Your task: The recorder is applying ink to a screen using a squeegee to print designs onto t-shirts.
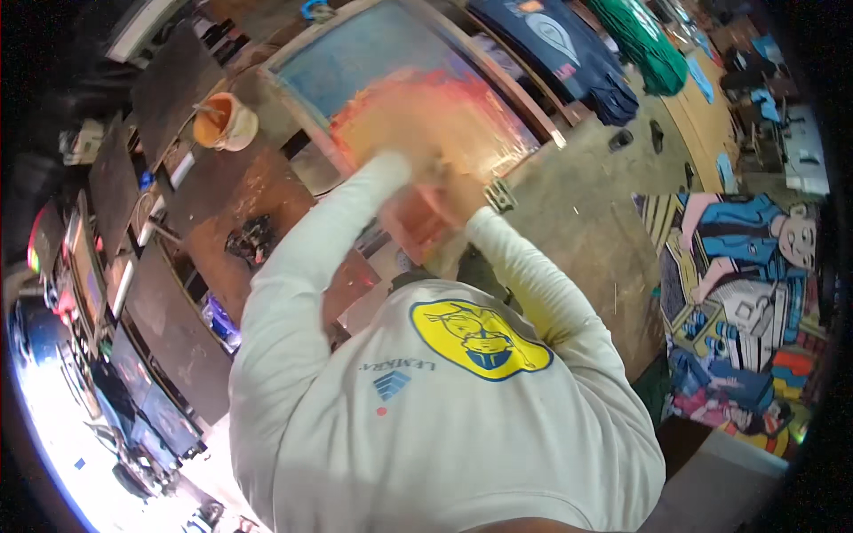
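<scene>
Orange-smeared bucket holds perhaps a stick; whether blurred fingers grip, I cannot tell.

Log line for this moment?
left hand: blurred, at framed panel near side | right hand: blurred, beside left | grip: unclear | panel: part red-orange, part blue-grey | bucket: left of panel

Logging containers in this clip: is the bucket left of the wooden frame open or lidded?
Open: the bucket shows its orange inside, no lid covers it, and a pale handle shows at its mouth.
</scene>
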### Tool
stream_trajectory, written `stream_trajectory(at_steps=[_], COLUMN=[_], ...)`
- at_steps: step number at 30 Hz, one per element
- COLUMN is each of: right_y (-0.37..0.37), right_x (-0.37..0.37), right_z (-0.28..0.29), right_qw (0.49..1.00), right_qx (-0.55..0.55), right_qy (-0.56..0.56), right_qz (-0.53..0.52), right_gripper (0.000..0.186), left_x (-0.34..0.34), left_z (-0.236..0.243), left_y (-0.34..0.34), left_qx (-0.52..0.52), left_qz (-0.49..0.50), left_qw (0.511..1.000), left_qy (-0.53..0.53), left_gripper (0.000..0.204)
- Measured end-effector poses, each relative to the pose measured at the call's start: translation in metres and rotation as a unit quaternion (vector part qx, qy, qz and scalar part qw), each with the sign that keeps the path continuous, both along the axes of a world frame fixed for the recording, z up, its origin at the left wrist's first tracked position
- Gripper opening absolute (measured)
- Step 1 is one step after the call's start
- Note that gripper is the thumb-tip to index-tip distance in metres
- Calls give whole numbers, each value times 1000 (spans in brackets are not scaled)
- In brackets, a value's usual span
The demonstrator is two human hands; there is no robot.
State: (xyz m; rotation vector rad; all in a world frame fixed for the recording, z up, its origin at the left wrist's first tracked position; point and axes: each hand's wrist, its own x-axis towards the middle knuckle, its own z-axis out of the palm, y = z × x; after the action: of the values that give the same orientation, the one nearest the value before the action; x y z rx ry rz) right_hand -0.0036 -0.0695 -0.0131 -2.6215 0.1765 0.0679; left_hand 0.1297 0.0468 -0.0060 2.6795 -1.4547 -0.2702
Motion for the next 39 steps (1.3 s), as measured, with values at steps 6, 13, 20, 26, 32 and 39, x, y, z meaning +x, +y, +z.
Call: stream_trajectory(at_steps=[6, 13, 20, 26, 32, 39], right_y=[-25, 48, 68, 8, -60, -146], right_x=[14, -10, -12, -9, -33, -78], right_z=[14, 8, 7, 19, 62, 64], right_qw=[991, 983, 995, 1000, 970, 885], right_qx=[-81, -179, -56, 22, 172, 344], right_qy=[4, -11, 30, 20, -121, -241], right_qz=[-110, 41, 75, 9, -122, -202], right_gripper=[31, 23, 41, 32, 32, 39], left_x=[22, -2, -16, -15, -50, -92], left_z=[27, -25, -1, 38, 124, 107], left_y=[-58, 37, 78, 19, -26, -61], left_qx=[41, -123, -124, -47, -396, -455], left_qz=[-107, -55, -57, -7, 56, 112], left_qw=[985, 990, 988, 999, 909, 883], left_qy=[-127, -49, -75, -17, -119, -21], left_gripper=[30, 17, 20, 20, 41, 34])
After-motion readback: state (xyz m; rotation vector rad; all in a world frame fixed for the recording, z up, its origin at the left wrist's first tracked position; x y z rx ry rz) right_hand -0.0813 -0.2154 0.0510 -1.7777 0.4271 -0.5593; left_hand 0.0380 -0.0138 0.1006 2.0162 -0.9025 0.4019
